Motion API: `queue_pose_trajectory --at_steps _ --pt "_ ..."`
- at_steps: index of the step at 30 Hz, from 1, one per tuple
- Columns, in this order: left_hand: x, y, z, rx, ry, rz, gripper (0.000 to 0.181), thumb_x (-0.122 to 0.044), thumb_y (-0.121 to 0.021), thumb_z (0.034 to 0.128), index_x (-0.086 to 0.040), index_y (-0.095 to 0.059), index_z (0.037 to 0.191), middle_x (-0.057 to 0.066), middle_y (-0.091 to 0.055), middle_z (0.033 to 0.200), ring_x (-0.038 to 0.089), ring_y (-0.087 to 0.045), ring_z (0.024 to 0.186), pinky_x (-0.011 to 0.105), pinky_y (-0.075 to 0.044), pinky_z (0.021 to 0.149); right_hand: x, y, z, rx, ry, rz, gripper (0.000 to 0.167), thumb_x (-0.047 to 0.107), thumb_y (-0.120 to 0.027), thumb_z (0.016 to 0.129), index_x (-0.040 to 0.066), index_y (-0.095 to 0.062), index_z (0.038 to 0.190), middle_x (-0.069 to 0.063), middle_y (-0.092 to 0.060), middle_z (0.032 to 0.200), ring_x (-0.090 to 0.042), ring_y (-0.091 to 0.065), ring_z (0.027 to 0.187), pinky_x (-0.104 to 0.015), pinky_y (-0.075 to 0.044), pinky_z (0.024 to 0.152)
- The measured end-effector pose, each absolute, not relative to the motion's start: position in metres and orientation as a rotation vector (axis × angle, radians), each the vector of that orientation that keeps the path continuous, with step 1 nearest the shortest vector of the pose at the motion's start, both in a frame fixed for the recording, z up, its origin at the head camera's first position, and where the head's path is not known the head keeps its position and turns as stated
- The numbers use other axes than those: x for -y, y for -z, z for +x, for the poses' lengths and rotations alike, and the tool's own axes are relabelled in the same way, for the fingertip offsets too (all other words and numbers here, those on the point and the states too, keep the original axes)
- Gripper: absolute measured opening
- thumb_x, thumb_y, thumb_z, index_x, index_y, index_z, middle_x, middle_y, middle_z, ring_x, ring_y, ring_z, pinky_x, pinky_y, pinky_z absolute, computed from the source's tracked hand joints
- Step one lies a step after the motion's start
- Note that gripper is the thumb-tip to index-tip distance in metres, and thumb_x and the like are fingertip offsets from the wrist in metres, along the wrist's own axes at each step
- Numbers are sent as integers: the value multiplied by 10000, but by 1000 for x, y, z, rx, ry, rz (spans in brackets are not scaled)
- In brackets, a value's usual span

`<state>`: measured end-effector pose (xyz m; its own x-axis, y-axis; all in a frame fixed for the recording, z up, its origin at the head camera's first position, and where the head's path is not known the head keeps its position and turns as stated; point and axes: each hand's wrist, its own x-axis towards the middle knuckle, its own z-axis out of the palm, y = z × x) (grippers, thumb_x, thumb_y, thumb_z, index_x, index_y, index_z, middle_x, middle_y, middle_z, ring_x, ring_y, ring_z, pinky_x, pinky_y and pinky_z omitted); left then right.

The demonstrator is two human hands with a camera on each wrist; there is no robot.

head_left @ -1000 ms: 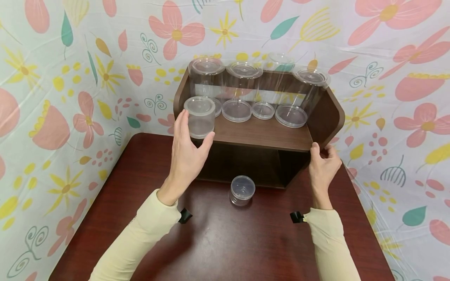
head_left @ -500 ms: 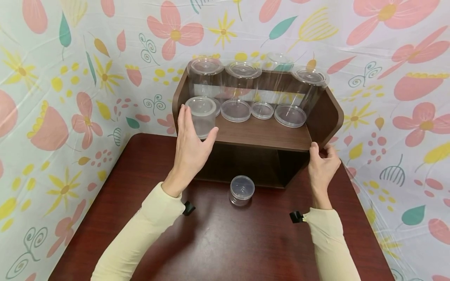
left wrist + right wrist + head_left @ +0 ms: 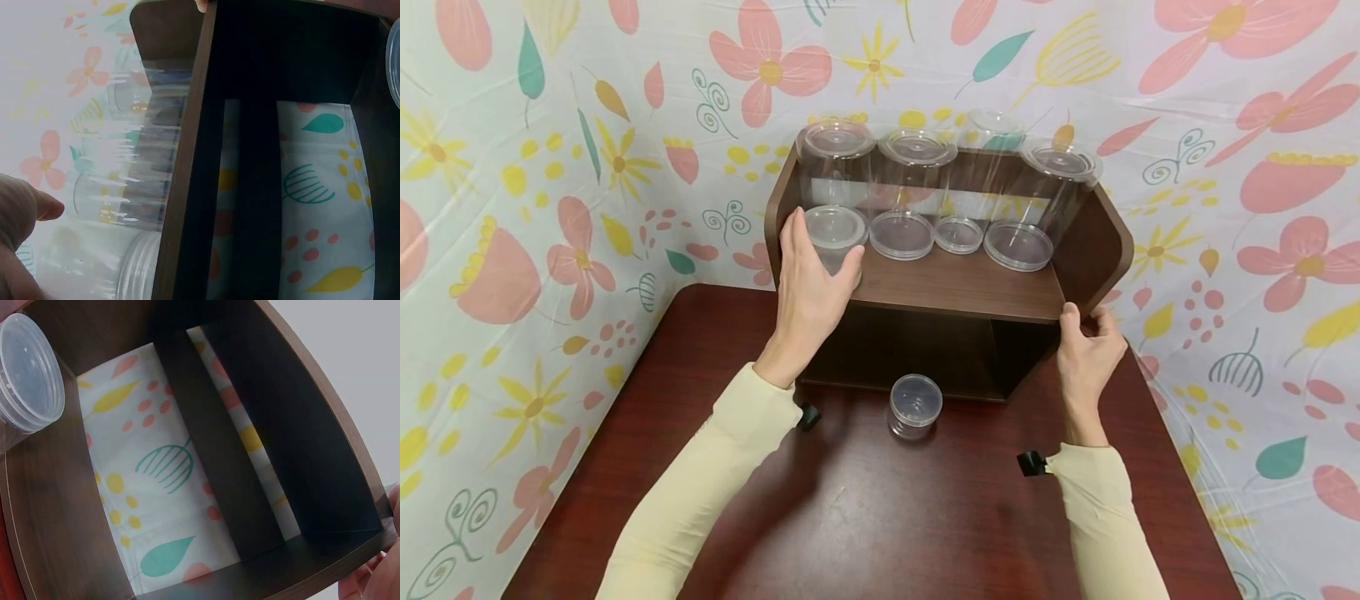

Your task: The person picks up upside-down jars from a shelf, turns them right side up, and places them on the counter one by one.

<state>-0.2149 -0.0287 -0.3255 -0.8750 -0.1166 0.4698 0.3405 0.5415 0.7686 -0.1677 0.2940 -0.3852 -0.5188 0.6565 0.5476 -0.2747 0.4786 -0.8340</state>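
My left hand (image 3: 812, 292) curves its fingers and thumb round a frosted jar (image 3: 837, 228) at the left front of the brown shelf's top board (image 3: 955, 287). In the left wrist view, the left hand (image 3: 22, 231) shows at the left edge beside the jar (image 3: 94, 265), which stands on the board. My right hand (image 3: 1088, 354) pinches the board's front right corner; in the right wrist view that hand (image 3: 381, 569) shows at the lower right edge. Behind the frosted jar stand several tall clear jars (image 3: 913, 179) on the same board.
A small clear lidded jar (image 3: 914, 404) stands on the dark red table (image 3: 880, 517) before the shelf's lower compartment (image 3: 917, 350). It also shows in the right wrist view as a round lidded jar (image 3: 31, 372). A flowered cloth (image 3: 647, 108) hangs behind and at both sides.
The frosted jar has moved slightly back and right on the top board, with my left hand following it. My right hand has stayed at the corner.
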Motion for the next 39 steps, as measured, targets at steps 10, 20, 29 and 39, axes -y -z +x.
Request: queue_pose_trajectory --at_steps 10,20,29,39 --pt "25 321 -225 2356 1324 -79 1043 -532 -739 918 -11 -181 1629 161 -310 1620 321 -387 1455 433 -354 1178 -291 381 -166 1764 -1212 -338 168 52 -657 874 -81 -630 774 147 -541 678 9 -491 635 -139 -374 617" --pt "23 320 -229 2352 1286 -82 1004 -502 -777 893 20 -269 1585 196 -417 1518 374 -499 1341 475 -424 1112 -309 402 -181 1769 -1193 -342 171 50 -687 882 -105 -640 826 170 -526 685 31 -477 626 -158 -395 617" --pt "23 322 -227 2339 1288 -117 968 -465 -798 875 23 -324 1563 183 -446 1490 333 -511 1312 434 -432 1103 -318 412 -184 1788 -1198 -351 170 113 -709 887 -8 -646 785 167 -548 683 -12 -506 630 -178 -412 620" --pt "18 322 -209 2253 1329 -243 923 -420 -815 851 8 -376 1540 171 -476 1473 315 -540 1246 436 -493 1007 -317 408 -183 1782 -1205 -342 155 106 -707 880 15 -659 766 145 -565 691 -21 -508 634 -183 -406 622"
